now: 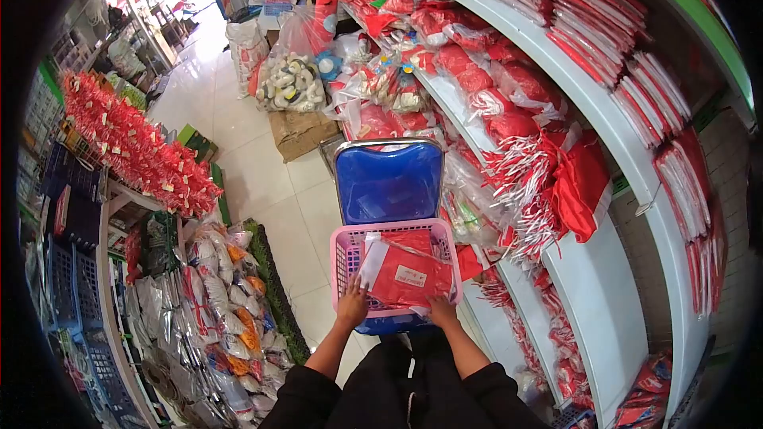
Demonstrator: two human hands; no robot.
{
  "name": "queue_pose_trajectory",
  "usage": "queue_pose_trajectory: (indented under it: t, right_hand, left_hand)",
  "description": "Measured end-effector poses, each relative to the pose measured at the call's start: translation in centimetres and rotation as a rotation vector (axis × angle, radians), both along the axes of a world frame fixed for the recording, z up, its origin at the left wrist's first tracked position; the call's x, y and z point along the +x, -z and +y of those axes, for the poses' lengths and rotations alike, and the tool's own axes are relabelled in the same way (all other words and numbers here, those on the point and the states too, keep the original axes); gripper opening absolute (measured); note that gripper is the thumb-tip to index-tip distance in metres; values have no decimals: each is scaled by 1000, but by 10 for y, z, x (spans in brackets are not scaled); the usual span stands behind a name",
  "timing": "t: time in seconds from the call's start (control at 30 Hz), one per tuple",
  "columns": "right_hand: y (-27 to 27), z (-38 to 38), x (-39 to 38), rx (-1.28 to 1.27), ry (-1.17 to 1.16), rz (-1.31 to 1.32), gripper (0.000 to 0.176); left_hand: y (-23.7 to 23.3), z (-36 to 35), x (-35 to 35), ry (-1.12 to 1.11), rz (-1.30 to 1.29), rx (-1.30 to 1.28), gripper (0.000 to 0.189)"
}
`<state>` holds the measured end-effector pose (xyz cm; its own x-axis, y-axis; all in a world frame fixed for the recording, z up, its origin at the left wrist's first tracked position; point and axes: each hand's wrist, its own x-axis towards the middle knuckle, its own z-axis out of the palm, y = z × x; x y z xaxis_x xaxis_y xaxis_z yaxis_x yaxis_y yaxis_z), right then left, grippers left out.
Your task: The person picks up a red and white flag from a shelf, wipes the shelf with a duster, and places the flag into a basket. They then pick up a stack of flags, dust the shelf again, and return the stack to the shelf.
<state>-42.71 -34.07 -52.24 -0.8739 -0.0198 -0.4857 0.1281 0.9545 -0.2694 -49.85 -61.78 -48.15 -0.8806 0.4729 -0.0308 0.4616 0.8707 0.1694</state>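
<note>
Holding a pink basket on a blue chair in a shop aisle

Standing in the aisle, you have the long white shelving curving along your right, packed with flat red packages and bundles of red-and-white goods. On your left runs a rack of hanging red items, with a heap of clear bagged goods on the floor below it.

Straight ahead of you stands the blue chair, its back upright and away from you. The pink basket rests on the chair's seat, between your body and the chair back. Its long axis runs across you, left to right, with the open top facing up.

Inside it lies a red packet, label up, flat and a little askew, its long side running from near you toward the chair back. A white-edged piece leans at its left.

Your left hand lies on the near left rim, fingers close together and stretched forward into the basket. Your right hand sits at the near right rim, touching the packet's near edge; you cannot tell how its fingers are set.
</note>
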Motion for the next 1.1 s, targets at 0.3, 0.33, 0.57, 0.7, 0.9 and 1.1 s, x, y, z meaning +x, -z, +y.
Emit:
queue_pose_trajectory:
  t: [0.3, 0.33, 0.57, 0.7, 0.9, 1.1]
  right_hand:
    - [-18, 2, -1, -38, 58, 157, 30]
    - [-29, 1, -4, -90, 90, 158, 29]
    - [-84, 4, -34, -607, 310, 176, 30]
    - [-139, 4, -59, -823, 378, 352, 31]
    - [-228, -4, -63, -1051, 568, 551, 34]
    - [-327, -26, -52, -1438, 372, 597, 43]
  left_hand:
    - [34, -1, 26, -225, -795, 235, 56]
    - [46, -4, 26, -240, -785, 236, 58]
    - [64, 3, 3, -378, -977, 605, 75]
    - [65, 28, -31, -392, -1133, 1006, 82]
    - [-107, 98, -70, -203, -1155, 1389, 74]
    - [-177, 132, -73, 240, -1559, 1484, 69]
